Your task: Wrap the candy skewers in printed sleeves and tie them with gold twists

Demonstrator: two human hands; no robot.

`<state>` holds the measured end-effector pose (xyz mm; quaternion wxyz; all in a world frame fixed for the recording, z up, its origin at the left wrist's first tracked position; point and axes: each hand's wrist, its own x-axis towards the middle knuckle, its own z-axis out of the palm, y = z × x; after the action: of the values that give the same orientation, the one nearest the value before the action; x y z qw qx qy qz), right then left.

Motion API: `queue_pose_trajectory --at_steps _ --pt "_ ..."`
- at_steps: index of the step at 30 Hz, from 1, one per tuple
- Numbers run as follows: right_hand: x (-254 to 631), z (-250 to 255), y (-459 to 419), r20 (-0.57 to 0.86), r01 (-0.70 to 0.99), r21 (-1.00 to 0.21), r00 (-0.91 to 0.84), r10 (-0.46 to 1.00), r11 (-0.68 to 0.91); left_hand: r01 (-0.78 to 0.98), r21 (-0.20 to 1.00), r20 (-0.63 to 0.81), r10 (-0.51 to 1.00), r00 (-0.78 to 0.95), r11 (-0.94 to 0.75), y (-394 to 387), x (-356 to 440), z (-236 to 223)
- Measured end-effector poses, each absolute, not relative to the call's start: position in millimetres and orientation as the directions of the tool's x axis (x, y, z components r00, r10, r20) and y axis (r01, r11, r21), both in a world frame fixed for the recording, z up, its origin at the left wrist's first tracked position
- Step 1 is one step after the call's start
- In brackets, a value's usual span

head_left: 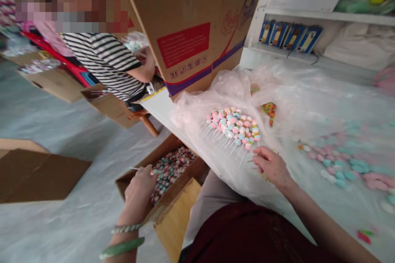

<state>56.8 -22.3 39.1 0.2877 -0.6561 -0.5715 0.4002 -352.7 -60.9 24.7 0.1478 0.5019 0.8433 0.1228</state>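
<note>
My left hand (138, 192) sits at the edge of an open cardboard box (182, 172) full of pastel marshmallow lollipops (171, 170), with a thin white stick pinched in its fingers. My right hand (271, 166) rests on a clear plastic sheet (216, 160), its fingertips at the stick ends of a heap of pink, blue and white marshmallow lollipops (233, 127). Whether those fingers grip any stick is hidden. Loose pastel marshmallows (339, 164) lie spread to the right of that hand.
A co-worker in a striped shirt (106, 63) stands at the far left, behind a large tilted cardboard box (191, 20). Further cardboard boxes (40, 176) stand on the sheeted floor. White shelves (290, 35) with blue packets stand at the back.
</note>
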Motion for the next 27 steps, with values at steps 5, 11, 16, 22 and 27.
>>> queue_pose_trajectory --at_steps 5,11,16,22,27 --pt "90.2 30.1 -25.5 0.007 0.676 -0.726 0.193 0.981 -0.128 0.705 0.66 -0.123 0.963 -0.241 0.261 -26.6 -253.9 37.6" --pt "134.0 15.0 -45.5 -0.114 0.686 -0.658 0.317 0.942 -0.311 0.501 0.864 -0.135 0.98 0.145 0.045 -22.4 -153.5 39.6" --pt "119.4 27.5 -31.8 -0.055 0.799 -0.581 0.151 0.987 -0.154 0.459 0.889 -0.179 0.916 0.358 -0.005 -24.0 -98.7 41.5" --pt "133.9 35.8 -14.6 -0.093 0.858 -0.481 0.151 0.984 -0.177 0.54 0.84 -0.233 0.859 0.456 -0.059 -25.4 -75.1 46.8" --pt "169.5 23.2 -48.7 -0.15 0.79 -0.526 0.277 0.949 -0.314 0.563 0.826 -0.307 0.842 0.444 0.004 -21.2 -77.3 38.5"
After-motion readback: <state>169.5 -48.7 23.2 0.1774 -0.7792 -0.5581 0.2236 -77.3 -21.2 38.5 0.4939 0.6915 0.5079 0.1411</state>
